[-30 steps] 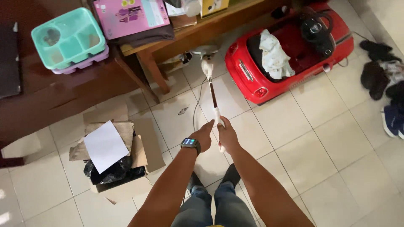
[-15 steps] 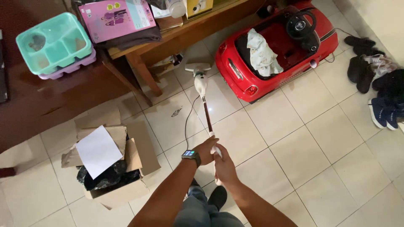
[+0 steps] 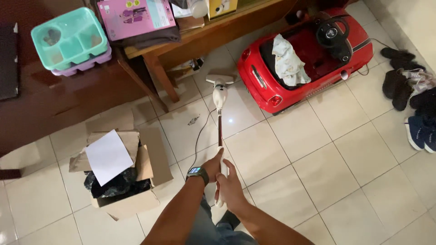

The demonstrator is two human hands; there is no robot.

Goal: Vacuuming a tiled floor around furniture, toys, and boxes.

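Both my hands grip the white handle of a stick vacuum cleaner (image 3: 220,97). My left hand (image 3: 212,165), with a smartwatch on the wrist, holds it higher up; my right hand (image 3: 230,187) is just below. The vacuum's brown shaft runs up to its white body, and its floor head (image 3: 220,78) rests on the tiles next to the table leg and the red toy car (image 3: 309,59). A thin cable (image 3: 200,131) trails from the vacuum across the floor.
A wooden table (image 3: 204,31) with boxes stands at the top. A teal divided tray (image 3: 70,41) sits on a dark cabinet at left. An open cardboard box (image 3: 122,181) holds a black bag and white paper. Shoes (image 3: 408,95) lie at right.
I have pulled the vacuum back toward me; its head slid out from under the table, and my hands came nearer my body.
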